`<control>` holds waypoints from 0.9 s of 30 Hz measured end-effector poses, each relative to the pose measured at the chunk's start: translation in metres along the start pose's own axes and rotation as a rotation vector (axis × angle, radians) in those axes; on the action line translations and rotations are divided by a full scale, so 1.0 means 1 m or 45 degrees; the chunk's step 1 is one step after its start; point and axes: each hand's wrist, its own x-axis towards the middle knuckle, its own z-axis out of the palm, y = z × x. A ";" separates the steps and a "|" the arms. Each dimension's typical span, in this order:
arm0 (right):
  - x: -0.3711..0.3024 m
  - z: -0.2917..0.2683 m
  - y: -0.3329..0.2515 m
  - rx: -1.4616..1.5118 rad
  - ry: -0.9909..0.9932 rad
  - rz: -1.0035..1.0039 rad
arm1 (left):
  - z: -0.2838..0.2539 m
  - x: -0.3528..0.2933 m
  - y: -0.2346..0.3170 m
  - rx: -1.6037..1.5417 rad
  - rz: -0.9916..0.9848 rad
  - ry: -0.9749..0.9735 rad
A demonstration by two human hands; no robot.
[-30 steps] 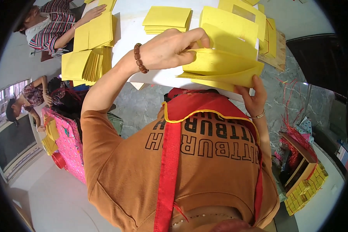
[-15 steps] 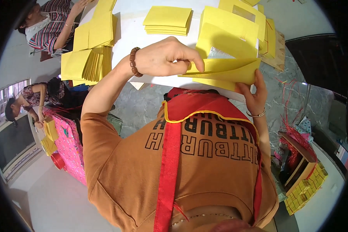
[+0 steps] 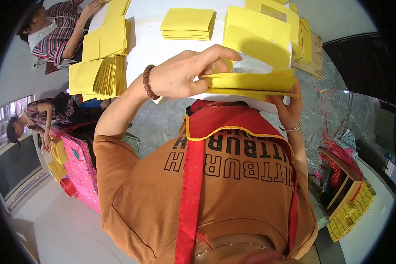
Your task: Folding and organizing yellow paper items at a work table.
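Note:
My left hand (image 3: pixel 182 75), a brown beaded bracelet at its wrist, pinches the left end of a folded yellow paper (image 3: pixel 251 82) between thumb and curled fingers. Its index finger sticks out above the fold. At the other end, my right hand (image 3: pixel 288 108) grips the same paper from below, with the thumb side partly hidden. The paper stands on its long edge near the table's front, its layers slightly parted. Just beyond it lie larger yellow sheets (image 3: pixel 255 33) and a silvery-white patterned sheet (image 3: pixel 251 64), partly covered by my hand and the paper.
On the white table (image 3: pixel 147 33) sit a small yellow stack (image 3: pixel 187 22) and fanned yellow bundles (image 3: pixel 105 77) at left. A co-worker (image 3: pixel 59 33) is at the far left, another person (image 3: pixel 44 110) below. A brown box (image 3: pixel 345 191) with red strings stands right.
The open fold has narrowed, and the paper now stands more upright. My left index finger has come out of the fold and lifted. My right hand has shifted slightly lower on its end.

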 end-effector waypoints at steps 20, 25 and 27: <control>0.008 0.003 -0.006 0.131 0.138 0.217 | 0.006 -0.005 -0.002 0.288 0.320 0.071; 0.012 0.003 -0.010 0.083 0.077 0.189 | 0.018 -0.002 0.018 0.567 0.367 0.211; 0.013 0.002 -0.015 0.059 0.045 0.196 | 0.024 0.000 0.016 0.569 0.280 0.264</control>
